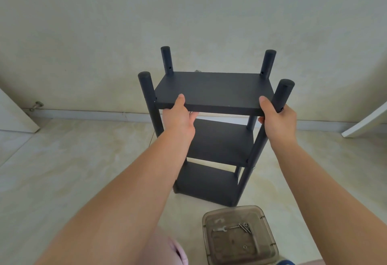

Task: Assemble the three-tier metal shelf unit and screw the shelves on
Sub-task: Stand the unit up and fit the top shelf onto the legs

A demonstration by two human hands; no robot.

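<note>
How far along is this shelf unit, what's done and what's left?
Done: two lower shelves sit between the four posts. In hand: left hand and right hand grip the top shelf. Left: post holes look empty; screws and wrench wait in the container.

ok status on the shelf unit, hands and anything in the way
Left hand and right hand grip top shelf front edge. Shelf unit upright, three tiers in. Screw box near its base.
</note>
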